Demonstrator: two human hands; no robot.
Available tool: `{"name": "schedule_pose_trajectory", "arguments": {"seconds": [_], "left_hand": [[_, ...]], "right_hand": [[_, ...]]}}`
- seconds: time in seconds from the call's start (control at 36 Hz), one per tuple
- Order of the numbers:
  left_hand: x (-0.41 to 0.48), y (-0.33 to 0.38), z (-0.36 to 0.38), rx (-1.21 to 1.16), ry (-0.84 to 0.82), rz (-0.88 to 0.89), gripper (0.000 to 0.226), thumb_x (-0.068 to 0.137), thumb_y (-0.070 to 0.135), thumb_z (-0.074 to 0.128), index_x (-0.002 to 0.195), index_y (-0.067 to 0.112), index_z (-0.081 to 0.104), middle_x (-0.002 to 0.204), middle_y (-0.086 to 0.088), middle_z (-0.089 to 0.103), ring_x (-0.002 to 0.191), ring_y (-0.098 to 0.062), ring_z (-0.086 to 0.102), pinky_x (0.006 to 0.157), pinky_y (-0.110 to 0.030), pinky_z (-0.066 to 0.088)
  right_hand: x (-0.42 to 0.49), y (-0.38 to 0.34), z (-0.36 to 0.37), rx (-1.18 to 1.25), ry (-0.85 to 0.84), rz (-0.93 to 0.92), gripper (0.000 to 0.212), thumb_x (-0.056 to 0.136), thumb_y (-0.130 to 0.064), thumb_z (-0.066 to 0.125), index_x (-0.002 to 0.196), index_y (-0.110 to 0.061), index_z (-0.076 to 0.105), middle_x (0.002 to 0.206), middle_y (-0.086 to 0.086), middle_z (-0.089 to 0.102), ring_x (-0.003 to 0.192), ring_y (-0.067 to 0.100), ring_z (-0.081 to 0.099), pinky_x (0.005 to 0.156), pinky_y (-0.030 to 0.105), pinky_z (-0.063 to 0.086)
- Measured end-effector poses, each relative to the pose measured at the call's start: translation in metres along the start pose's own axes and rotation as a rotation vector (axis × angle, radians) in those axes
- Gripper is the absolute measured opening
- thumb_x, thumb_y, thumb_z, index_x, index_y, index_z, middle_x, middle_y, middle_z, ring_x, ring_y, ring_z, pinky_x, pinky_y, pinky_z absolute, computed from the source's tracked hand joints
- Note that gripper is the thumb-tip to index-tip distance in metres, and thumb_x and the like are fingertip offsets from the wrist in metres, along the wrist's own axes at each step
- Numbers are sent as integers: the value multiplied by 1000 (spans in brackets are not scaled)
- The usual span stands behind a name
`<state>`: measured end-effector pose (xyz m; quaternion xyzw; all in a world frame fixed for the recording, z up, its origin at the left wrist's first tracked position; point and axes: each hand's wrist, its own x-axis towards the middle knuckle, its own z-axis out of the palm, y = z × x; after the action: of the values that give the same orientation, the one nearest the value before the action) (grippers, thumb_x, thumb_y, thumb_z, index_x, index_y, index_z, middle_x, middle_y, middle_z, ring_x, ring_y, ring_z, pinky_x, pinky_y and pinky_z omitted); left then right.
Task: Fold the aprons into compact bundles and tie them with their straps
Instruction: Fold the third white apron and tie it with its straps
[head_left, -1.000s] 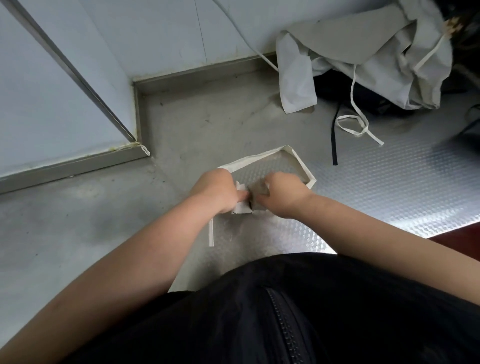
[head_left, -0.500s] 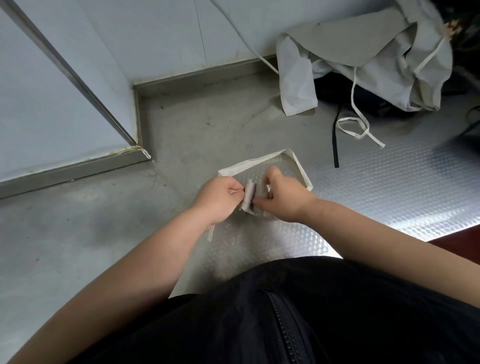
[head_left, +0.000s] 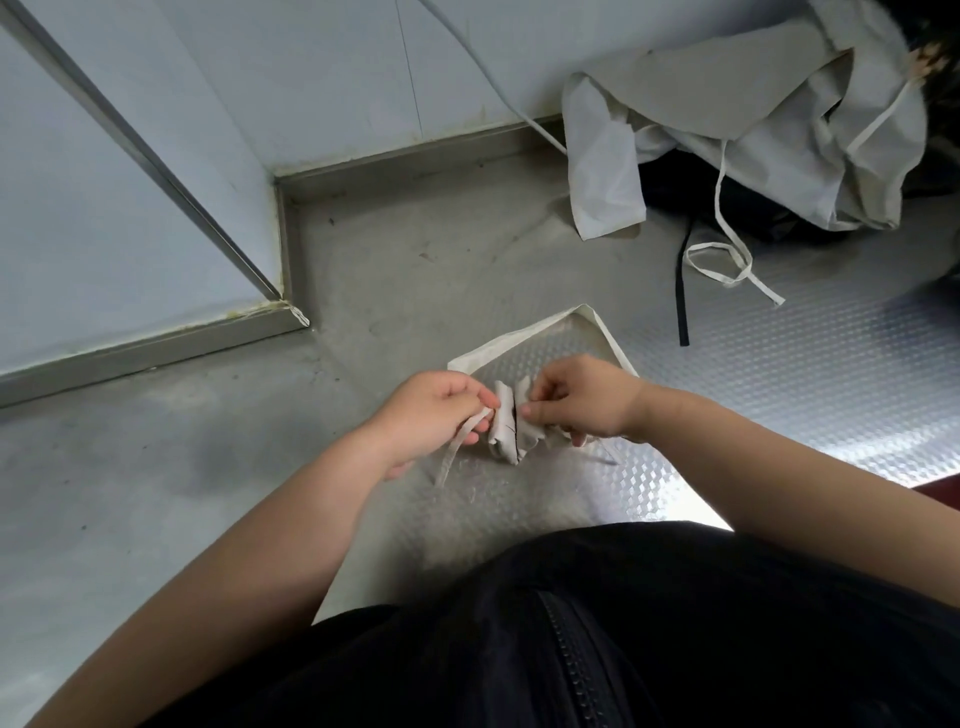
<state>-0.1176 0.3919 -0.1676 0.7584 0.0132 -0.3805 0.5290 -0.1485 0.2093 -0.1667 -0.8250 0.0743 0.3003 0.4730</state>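
Beige bundle (head_left: 506, 434) pinched by left hand (head_left: 431, 415), right hand (head_left: 584, 397).

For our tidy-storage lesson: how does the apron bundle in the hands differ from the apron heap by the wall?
The bundle is small and tightly folded; the heap is large and crumpled. Left hand and right hand hold the bundle; the heap lies untouched. The bundle's strap is pinched in the left hand; the heap's strap trails loose on the floor. Both are pale cloth.
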Motion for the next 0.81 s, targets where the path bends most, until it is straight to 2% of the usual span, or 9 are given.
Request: {"name": "schedule_pose_trajectory", "arguments": {"seconds": [0.06, 0.14, 0.22, 0.31, 0.42, 0.5, 0.58, 0.69, 0.81], "left_hand": [[0, 0, -5, -118, -49, -42, 27, 93, -4, 39, 87, 4, 65, 75, -10, 63, 71, -15, 62, 69, -23, 51], [-3, -4, -12, -148, -114, -36, 19, 88, -10, 51, 93, 2, 65, 79, -11, 68, 71, -12, 66, 71, -21, 55], [-3, -9, -12, -124, -97, -13, 22, 84, -10, 59, 92, 8, 67, 83, -7, 70, 71, -6, 67, 69, -16, 54], [-2, -11, -12, -34, -13, 20, 20, 83, -2, 65, 87, 17, 69, 78, 1, 70, 68, 0, 62, 62, -11, 48], [1, -14, -9, 76, 99, 128, 20, 79, 1, 71, 76, 21, 71, 68, 3, 67, 62, 1, 58, 68, -13, 46], [3, -17, -3, 248, 255, 286, 16, 83, 4, 68, 78, 18, 74, 72, 3, 66, 61, 2, 56, 67, -17, 42], [2, -18, 7, 406, 362, 499, 11, 85, 11, 67, 92, 10, 76, 83, 0, 63, 75, 2, 55, 71, -6, 38], [1, -27, 19, 298, 374, 510, 13, 86, 9, 65, 94, 9, 75, 83, 11, 58, 75, 0, 56, 77, -11, 42], [3, -30, 18, 98, 401, 442, 26, 86, 6, 64, 85, 32, 70, 83, 13, 60, 71, -3, 56, 78, -24, 45]], "right_hand": [[1, 2, -4, 157, -62, 49, 21, 88, -10, 59, 70, -1, 59, 58, 12, 53, 46, 18, 48, 46, 25, 39], [2, 4, -10, 568, -180, 180, 21, 88, 4, 40, 74, 3, 55, 62, 16, 55, 50, 22, 54, 49, 26, 48], [3, 10, -14, 698, -267, 223, 36, 82, 20, 27, 90, 6, 59, 70, 17, 65, 61, 24, 65, 57, 28, 58], [2, 15, -15, 701, -291, 206, 33, 84, 23, 40, 95, 1, 62, 77, 11, 71, 67, 18, 70, 63, 27, 59], [2, 13, -6, 603, -189, 132, 8, 87, 5, 58, 93, 5, 64, 79, 20, 62, 58, 16, 65, 56, 23, 56], [3, 10, 3, 397, -41, 31, 24, 90, -16, 60, 81, 5, 65, 73, 18, 59, 54, 19, 55, 56, 24, 50], [4, 6, 10, 327, 34, -22, 37, 93, -31, 58, 65, -6, 60, 62, 10, 58, 55, 19, 51, 58, 27, 46], [6, 6, 18, 407, 91, -21, 34, 94, -26, 57, 63, -12, 54, 47, -5, 50, 45, 11, 43, 43, 20, 36], [3, 5, 20, 324, 89, -78, 21, 93, -19, 58, 81, -3, 65, 64, 8, 57, 50, 11, 46, 45, 21, 38]]}}
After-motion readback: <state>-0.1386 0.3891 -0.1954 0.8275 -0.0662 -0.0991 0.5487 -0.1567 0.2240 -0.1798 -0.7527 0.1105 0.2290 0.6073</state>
